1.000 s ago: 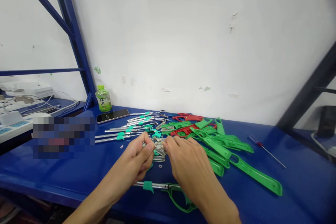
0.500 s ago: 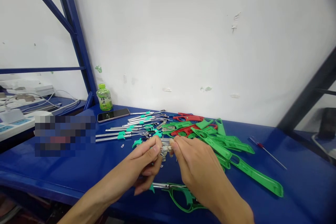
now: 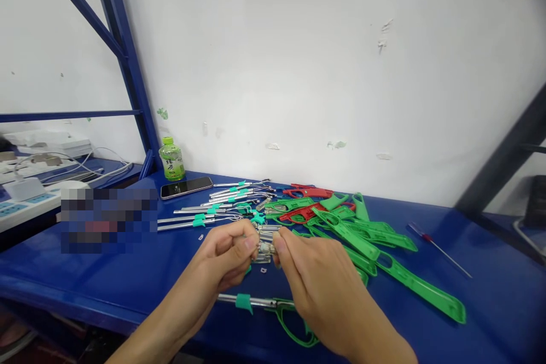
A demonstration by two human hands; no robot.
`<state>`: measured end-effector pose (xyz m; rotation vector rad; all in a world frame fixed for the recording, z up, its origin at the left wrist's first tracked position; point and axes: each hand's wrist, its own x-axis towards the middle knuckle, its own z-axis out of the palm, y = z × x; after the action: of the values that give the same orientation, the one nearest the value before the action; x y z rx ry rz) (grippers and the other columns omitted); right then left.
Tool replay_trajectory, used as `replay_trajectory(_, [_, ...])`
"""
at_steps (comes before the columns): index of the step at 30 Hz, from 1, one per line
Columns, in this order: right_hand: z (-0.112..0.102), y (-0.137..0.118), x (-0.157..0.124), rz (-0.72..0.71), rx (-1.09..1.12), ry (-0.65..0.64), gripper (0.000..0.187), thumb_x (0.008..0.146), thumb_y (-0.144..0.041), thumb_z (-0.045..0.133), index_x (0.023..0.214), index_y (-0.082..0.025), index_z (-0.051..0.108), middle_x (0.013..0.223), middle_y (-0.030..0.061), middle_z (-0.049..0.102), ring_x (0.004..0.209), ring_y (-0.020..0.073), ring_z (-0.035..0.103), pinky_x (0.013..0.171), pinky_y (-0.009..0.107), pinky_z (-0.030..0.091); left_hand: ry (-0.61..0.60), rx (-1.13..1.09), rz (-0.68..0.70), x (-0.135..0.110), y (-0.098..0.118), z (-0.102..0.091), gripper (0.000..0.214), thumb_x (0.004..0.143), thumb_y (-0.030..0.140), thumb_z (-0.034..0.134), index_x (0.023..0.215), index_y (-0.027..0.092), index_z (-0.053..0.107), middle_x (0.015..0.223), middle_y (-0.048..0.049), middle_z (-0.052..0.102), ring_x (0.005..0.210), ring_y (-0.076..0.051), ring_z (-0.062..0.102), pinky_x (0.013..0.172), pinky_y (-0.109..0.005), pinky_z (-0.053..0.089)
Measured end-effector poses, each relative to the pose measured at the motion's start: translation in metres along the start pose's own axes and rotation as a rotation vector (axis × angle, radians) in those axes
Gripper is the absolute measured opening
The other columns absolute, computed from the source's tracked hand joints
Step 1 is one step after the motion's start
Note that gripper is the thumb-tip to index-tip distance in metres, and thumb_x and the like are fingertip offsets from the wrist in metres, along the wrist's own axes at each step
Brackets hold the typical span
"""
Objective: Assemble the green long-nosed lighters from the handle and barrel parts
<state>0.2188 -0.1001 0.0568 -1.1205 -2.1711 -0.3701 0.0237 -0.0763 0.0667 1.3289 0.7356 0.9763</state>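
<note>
Pinching small pale part [image 3: 266,248], fingers [image 3: 245,245] curled close

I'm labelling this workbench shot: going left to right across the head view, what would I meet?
White power strip, green-capped bottle, left hand, small pale part, right hand, red-collared screwdriver.

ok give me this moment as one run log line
left hand: pinching small part | right hand: pinching its other end | near side: rod with green handle | beyond: metal rods | right: green shells, screwdriver
</note>
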Motion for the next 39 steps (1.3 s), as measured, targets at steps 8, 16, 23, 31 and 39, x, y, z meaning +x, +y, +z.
replay_trajectory(8, [0.000, 0.002, 0.000, 0.042, 0.048, -0.040, 0.040, 0.120, -0.022, 0.033, 0.084, -0.028, 0.050, 0.063, -0.0055, 0.057, 0.048, 0.0191, 0.056, 0.054, 0.037, 0.024, -0.014, 0.059, 0.064, 0.001, -0.008, -0.003, 0.055, 0.097, 0.066, 0.076, 0.074, 0.022, 0.052, 0.061, 0.0109, 0.024, 0.054, -0.009, 0.012, 0.049, -0.027, 0.011])
replay_trajectory(16, [-0.003, -0.006, 0.003, 0.109, 0.176, -0.086, 0.044, 0.121, -0.024, 0.029, 0.084, -0.027, 0.052, 0.066, -0.0042, 0.064, 0.050, 0.0177, 0.059, 0.055, 0.036, 0.026, 0.046, 0.093, 0.129, -0.008, -0.004, -0.002, 0.053, 0.103, 0.062, 0.073, 0.076, 0.021, 0.053, 0.065, 0.0087, 0.028, 0.057, -0.010, 0.017, 0.050, -0.026, 0.014])
replay_trajectory(23, [-0.010, -0.006, 0.005, 0.207, 0.422, -0.154, 0.047, 0.120, -0.033, 0.029, 0.081, -0.025, 0.054, 0.068, -0.0034, 0.063, 0.058, 0.0168, 0.057, 0.061, 0.034, 0.031, -0.012, 0.035, 0.096, -0.009, -0.004, 0.000, 0.055, 0.100, 0.065, 0.074, 0.075, 0.021, 0.053, 0.058, 0.0107, 0.025, 0.051, -0.008, 0.013, 0.046, -0.026, 0.010])
replay_trajectory(31, [-0.022, -0.009, 0.010, 0.374, 0.842, -0.175, 0.056, 0.120, -0.042, 0.034, 0.072, -0.024, 0.055, 0.058, -0.0071, 0.039, 0.053, 0.0135, 0.039, 0.065, 0.031, 0.036, 0.003, -0.081, 0.010, -0.015, 0.003, 0.009, 0.051, 0.099, 0.057, 0.076, 0.074, 0.021, 0.051, 0.061, 0.0084, 0.032, 0.054, -0.009, 0.017, 0.051, -0.026, 0.014])
replay_trajectory(39, [-0.020, -0.008, 0.010, 0.388, 0.843, -0.100, 0.059, 0.121, -0.047, 0.035, 0.074, -0.023, 0.061, 0.062, -0.0059, 0.041, 0.055, 0.0130, 0.041, 0.060, 0.030, 0.034, -0.004, -0.050, 0.007, -0.015, 0.004, 0.011, 0.046, 0.102, 0.059, 0.071, 0.081, 0.021, 0.059, 0.060, 0.0084, 0.033, 0.054, -0.009, 0.016, 0.050, -0.026, 0.015])
